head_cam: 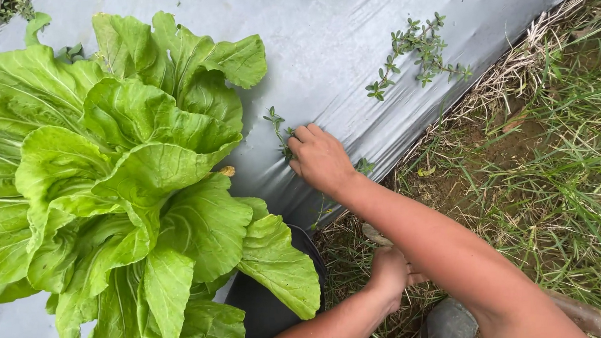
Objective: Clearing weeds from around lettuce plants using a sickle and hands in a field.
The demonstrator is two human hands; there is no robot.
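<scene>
My right hand [319, 160] rests on the silver plastic mulch sheet [349, 45], fingers pinched around a small green weed [276, 123] that grows through the sheet. My left hand [389, 273] is lower, in the dry grass at the sheet's edge, and is partly hidden under my right forearm. It is curled into a fist. A wooden handle [580, 314] comes out from under the forearm in line with it. A large leafy green cabbage plant [119, 184] grows just left of both hands.
A second sprawling weed [417, 52] lies on the sheet at the upper right. Grass and bare soil [550, 165] border the sheet on the right. A dark rubber boot [449, 325] shows at the bottom.
</scene>
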